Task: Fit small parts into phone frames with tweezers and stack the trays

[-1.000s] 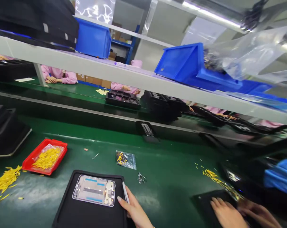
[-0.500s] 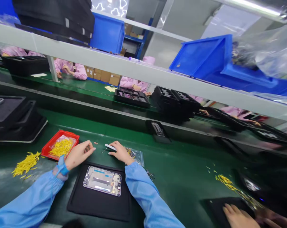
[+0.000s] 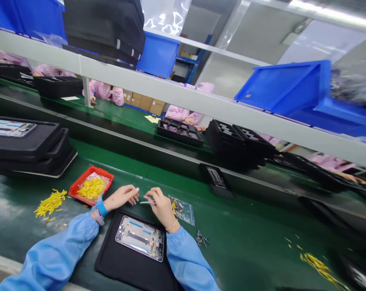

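My right hand (image 3: 162,208) is closed around slim, pale tweezers (image 3: 146,202), which point left. Just across from their tip is my left hand (image 3: 122,197), its fingers loosely curled and apart with nothing visible in them. Below both hands, an opened phone body (image 3: 139,238) with blue strips and exposed circuitry lies on a black mat (image 3: 116,260). A clear bag (image 3: 187,213) of small dark and yellow parts is beside my right wrist. Behind my left wrist stands a red tray (image 3: 73,189) with a bag of yellow strips (image 3: 92,188).
Loose yellow strips (image 3: 51,202) lie left of the tray, and small dark parts (image 3: 202,238) lie right of my forearm. Black trays (image 3: 28,145) are stacked at left. Another phone (image 3: 216,177) rests toward the back. Blue bins (image 3: 280,89) sit on the overhead shelf (image 3: 207,97).
The view has shifted, moving the scene rightward in the picture. My hands have come closer together. The tweezers lie flatter, and my left fingers are more curled.
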A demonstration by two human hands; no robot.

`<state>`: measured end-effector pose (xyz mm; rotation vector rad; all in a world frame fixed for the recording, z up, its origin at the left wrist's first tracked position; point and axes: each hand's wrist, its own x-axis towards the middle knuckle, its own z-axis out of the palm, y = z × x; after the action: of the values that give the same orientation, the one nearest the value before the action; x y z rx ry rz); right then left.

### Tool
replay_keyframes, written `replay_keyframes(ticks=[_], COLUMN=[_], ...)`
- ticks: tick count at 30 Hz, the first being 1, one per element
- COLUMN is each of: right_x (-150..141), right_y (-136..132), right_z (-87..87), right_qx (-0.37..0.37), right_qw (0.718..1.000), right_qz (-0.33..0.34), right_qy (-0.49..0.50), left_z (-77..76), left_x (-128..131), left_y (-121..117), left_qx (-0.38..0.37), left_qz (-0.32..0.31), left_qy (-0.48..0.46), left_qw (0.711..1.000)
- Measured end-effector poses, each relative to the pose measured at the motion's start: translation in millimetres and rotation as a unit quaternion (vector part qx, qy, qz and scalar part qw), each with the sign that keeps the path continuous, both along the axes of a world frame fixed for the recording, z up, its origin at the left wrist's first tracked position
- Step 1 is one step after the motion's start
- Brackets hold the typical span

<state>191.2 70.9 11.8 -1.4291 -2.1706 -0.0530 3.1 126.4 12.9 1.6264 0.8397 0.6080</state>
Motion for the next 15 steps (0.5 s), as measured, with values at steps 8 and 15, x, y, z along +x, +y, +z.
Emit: replay_keyframes(ticks=[8, 15], right_x=[-16.6, -46.9], right_y=[-5.8, 2.2], right_z=[5.9, 19.3], right_qx=[0.17, 0.19], right_qw=[0.983, 0.978], right_qz=[0.046, 0.049], right_qy=[-0.044, -0.068], left_z=[6.3, 9.1], left_x=[-14.7, -29.2], left_y=[-6.4, -13.4], left_qx=[-0.041, 0.058], left_qz=[-0.05, 0.004], left_qy=[-0.065, -0.037], left_qw=[0.996, 0.998])
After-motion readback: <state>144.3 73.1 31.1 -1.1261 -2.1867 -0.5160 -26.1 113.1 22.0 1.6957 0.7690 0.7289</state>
